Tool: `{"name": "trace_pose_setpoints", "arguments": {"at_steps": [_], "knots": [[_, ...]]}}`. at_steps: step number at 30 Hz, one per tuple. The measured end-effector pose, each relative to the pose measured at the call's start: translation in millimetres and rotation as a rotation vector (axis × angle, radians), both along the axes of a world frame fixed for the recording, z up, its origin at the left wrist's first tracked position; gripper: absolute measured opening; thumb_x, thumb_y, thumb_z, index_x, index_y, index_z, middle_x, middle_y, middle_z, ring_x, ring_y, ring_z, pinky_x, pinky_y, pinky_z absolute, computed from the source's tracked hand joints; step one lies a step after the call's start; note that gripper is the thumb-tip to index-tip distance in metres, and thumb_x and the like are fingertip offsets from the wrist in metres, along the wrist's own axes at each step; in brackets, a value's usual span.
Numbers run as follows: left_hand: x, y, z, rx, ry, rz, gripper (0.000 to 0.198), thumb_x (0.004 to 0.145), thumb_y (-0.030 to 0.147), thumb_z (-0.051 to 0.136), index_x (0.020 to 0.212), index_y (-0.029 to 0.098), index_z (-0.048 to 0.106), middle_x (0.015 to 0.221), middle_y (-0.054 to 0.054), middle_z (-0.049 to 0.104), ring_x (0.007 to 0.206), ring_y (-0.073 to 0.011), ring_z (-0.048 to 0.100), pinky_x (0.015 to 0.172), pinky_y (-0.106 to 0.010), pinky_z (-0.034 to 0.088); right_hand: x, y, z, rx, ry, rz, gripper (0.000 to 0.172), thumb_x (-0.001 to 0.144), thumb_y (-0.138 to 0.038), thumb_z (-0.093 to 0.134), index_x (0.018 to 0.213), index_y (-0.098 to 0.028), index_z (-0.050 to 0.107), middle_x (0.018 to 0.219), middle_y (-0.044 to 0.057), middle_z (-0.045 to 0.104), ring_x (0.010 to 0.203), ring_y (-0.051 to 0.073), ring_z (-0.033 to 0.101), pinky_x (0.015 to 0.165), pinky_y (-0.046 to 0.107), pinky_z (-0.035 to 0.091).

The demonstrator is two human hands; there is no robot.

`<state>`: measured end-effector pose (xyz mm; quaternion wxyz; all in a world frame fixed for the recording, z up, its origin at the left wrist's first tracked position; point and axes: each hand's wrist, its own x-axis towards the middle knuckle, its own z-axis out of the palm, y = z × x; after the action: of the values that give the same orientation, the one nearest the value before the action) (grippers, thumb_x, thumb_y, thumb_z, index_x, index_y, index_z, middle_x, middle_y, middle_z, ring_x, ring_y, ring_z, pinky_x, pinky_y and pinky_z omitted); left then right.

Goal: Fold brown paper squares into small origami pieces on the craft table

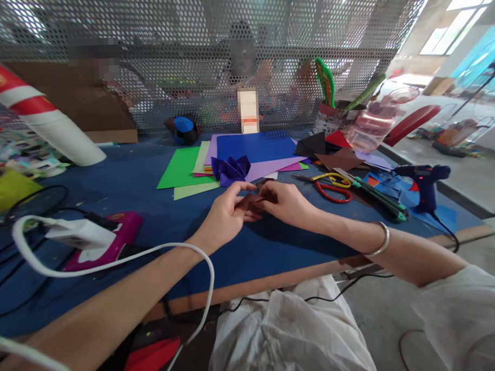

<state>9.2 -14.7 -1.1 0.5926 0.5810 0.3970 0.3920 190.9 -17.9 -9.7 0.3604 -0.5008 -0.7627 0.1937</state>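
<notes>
Head view: your left hand [226, 214] and right hand [287, 203], fingers closed, pinch the brown paper piece [254, 201] over the table [129, 184] toward its near edge; press creases firmly, edges aligned.

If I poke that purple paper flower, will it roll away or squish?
Probably light: the purple paper flower is just folded sheet, so a poke would likely slide it. Its raised points look easy to squash. With angular folds, rolling seems unlikely.

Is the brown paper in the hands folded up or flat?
Folded: the brown paper is a small creased piece pinched between the left hand and right hand.
</notes>
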Motion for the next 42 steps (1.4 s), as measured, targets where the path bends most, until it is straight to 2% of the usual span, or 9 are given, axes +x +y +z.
{"name": "trace_pose_setpoints", "arguments": {"at_steps": [2, 5, 8, 11, 13, 21, 30, 36, 42], "knots": [[1, -1, 0.3, 0.038, 0.039, 0.030, 0.038, 0.078, 0.017, 0.072, 0.113, 0.021, 0.057, 0.073, 0.001, 0.072, 0.061, -0.0188, 0.073, 0.065, -0.031, 0.063, 1, -1, 0.8, 0.007, -0.041, 0.021, 0.018, 0.084, -0.014, 0.064, 0.068, -0.019, 0.057, 0.058, -0.005, 0.056, 0.053, 0.009, 0.045, 0.055, 0.023, 0.031], [1, 1, 1.2, 0.041, 0.101, 0.037, 0.035, 0.078, 0.020, 0.070, 0.111, 0.022, 0.058, 0.071, 0.002, 0.071, 0.056, -0.0192, 0.071, 0.060, -0.030, 0.061, 0, -5, 2.5, 0.070, -0.044, 0.046, 0.023, 0.089, -0.016, 0.062, 0.067, -0.019, 0.057, 0.058, -0.006, 0.053, 0.053, 0.008, 0.040, 0.055, 0.023, 0.029], [-2, 4, 1.6, 0.044, 0.169, 0.013, 0.016, 0.080, 0.030, 0.072, 0.090, 0.020, 0.065, 0.058, 0.000, 0.066, 0.047, -0.0194, 0.066, 0.047, -0.026, 0.051, 0, -7, 4.8, 0.113, -0.015, 0.041, 0.021, 0.093, -0.020, 0.060, 0.073, -0.018, 0.063, 0.063, -0.004, 0.058, 0.057, 0.009, 0.045, 0.057, 0.023, 0.032], [-5, 6, 1.8, 0.092, 0.236, 0.014, 0.030, 0.083, 0.039, 0.071, 0.063, 0.020, 0.060, 0.045, 0.000, 0.057, 0.038, -0.0148, 0.055, 0.041, -0.023, 0.040, 1, -5, 6.5, 0.056, 0.047, 0.024, 0.021, 0.096, -0.026, 0.058, 0.077, -0.018, 0.065, 0.065, -0.003, 0.060, 0.059, 0.010, 0.049, 0.058, 0.023, 0.034], [-7, 6, 2.5, 0.137, 0.262, 0.028, 0.037, 0.086, 0.041, 0.067, 0.058, 0.020, 0.056, 0.043, 0.001, 0.053, 0.037, -0.0120, 0.049, 0.041, -0.022, 0.036, 1, -3, 6.7, -0.002, 0.089, 0.041, 0.023, 0.097, -0.028, 0.057, 0.078, -0.018, 0.064, 0.061, -0.004, 0.057, 0.057, 0.010, 0.049, 0.057, 0.024, 0.034], [-7, 4, 6.7, 0.239, 0.288, 0.086, 0.036, 0.088, 0.042, 0.060, 0.059, 0.021, 0.054, 0.044, 0.003, 0.047, 0.038, -0.0102, 0.041, 0.042, -0.023, 0.031, 1, 3, 0.8, -0.035, 0.192, 0.194, 0.016, 0.095, -0.021, 0.049, 0.098, -0.018, 0.064, 0.068, -0.003, 0.058, 0.058, 0.012, 0.051, 0.057, 0.025, 0.040], [-6, 10, 2.3, 0.256, 0.244, 0.127, 0.026, 0.089, 0.036, 0.055, 0.068, 0.020, 0.057, 0.047, 0.003, 0.049, 0.041, -0.0110, 0.045, 0.043, -0.023, 0.036, 4, 5, 1.3, -0.012, 0.183, 0.068, 0.012, 0.094, -0.025, 0.048, 0.092, -0.018, 0.058, 0.065, -0.003, 0.056, 0.059, 0.014, 0.051, 0.060, 0.027, 0.038], [-5, 7, 4.1, 0.241, 0.215, 0.106, 0.023, 0.089, 0.031, 0.049, 0.071, 0.019, 0.056, 0.049, 0.003, 0.051, 0.042, -0.0113, 0.047, 0.044, -0.022, 0.039, 3, 1, 5.4, 0.009, 0.175, 0.072, 0.015, 0.094, -0.028, 0.048, 0.090, -0.018, 0.059, 0.068, -0.001, 0.059, 0.064, 0.014, 0.053, 0.063, 0.027, 0.039], [-4, 8, 3.6, 0.257, 0.170, 0.085, 0.024, 0.086, 0.038, 0.052, 0.073, 0.018, 0.056, 0.050, 0.004, 0.050, 0.043, -0.0103, 0.047, 0.044, -0.022, 0.039, 3, 1, 5.6, 0.017, 0.207, 0.074, 0.017, 0.094, -0.029, 0.048, 0.095, -0.018, 0.060, 0.073, 0.000, 0.062, 0.067, 0.015, 0.055, 0.064, 0.026, 0.040]]}}
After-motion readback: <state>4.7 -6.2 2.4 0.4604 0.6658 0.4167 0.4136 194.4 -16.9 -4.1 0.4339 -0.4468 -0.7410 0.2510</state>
